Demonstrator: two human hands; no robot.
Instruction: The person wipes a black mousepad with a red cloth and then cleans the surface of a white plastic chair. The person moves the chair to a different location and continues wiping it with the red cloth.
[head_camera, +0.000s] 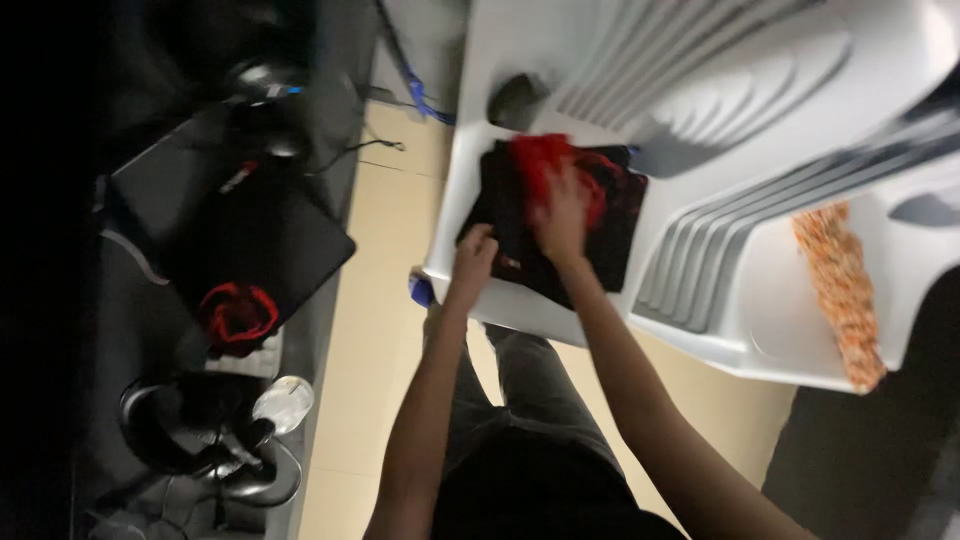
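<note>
On the seat of a white plastic chair (700, 120) with a ribbed back lies a black cloth with red print (610, 230), spread flat near the seat's front edge, and both hands are on it. The left hand (474, 252) grips the near left corner of the cloth, fingers curled around the edge where it meets the chair's rim. The right hand (562, 215) rests further in, on top of the cloth, fingers bunched on a red piece of fabric (540, 160) that lies crumpled at the cloth's upper part; blur hides whether the fingers pinch it or merely press it down. A dark rounded object (515, 100) sits on the seat just beyond the cloth. To the right, an orange patterned strip (840, 290) hangs over a second white chair. Well apart on the left, a dark table (120, 300) carries a closed black laptop (260, 240), a red and black bundle (238, 315), a white computer mouse (283, 402) and headphones (200, 450)
</note>
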